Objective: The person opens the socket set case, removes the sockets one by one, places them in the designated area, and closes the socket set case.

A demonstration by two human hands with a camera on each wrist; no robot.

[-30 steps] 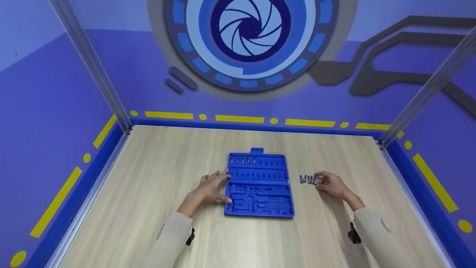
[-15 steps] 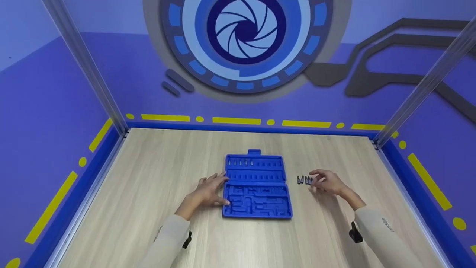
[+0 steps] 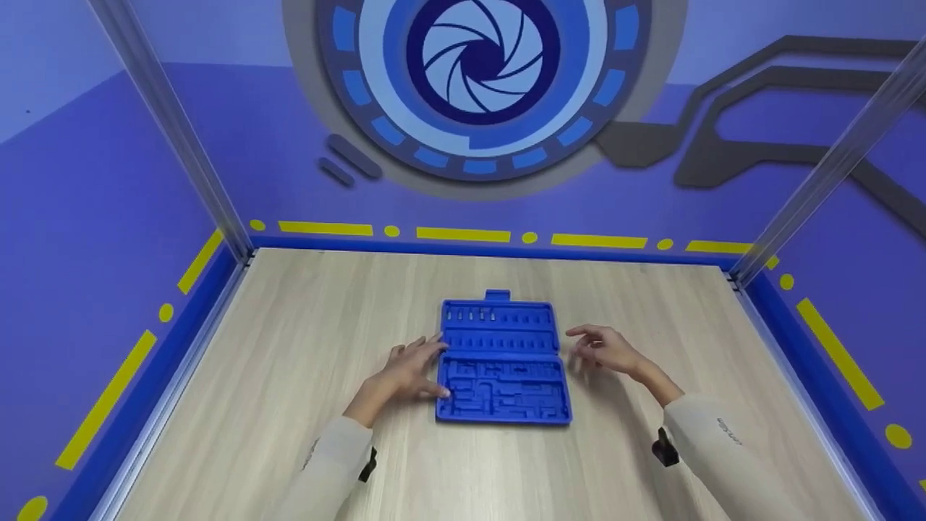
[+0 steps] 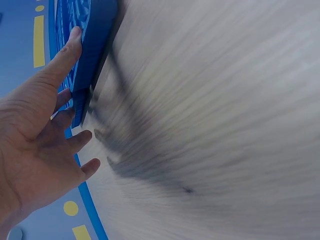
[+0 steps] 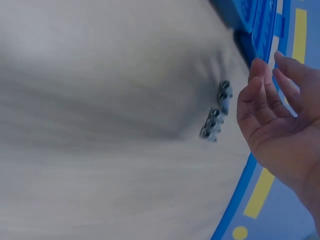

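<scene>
An open blue plastic tool case (image 3: 503, 353) lies flat, its moulded slots facing up. Several small metal sockets (image 3: 471, 315) sit in the left part of its top row. My left hand (image 3: 406, 370) rests at the case's left side, thumb straight on the rim and fingers along the edge. My right hand (image 3: 610, 350) hovers just right of the case, fingers loosely bent, with nothing visible between them. In the right wrist view, loose metal sockets (image 5: 212, 124) lie on the table in two small clusters beside that hand. The hand hides them in the head view.
The case lies on a pale wood-grain table (image 3: 325, 311). Blue printed walls enclose its back and sides, with metal posts (image 3: 170, 137) at the rear corners. A latch tab (image 3: 498, 294) sticks out from the case's far edge.
My right hand has moved left from the end of the loose socket row, over them and toward the case. My left hand has stayed on the case's edge.
</scene>
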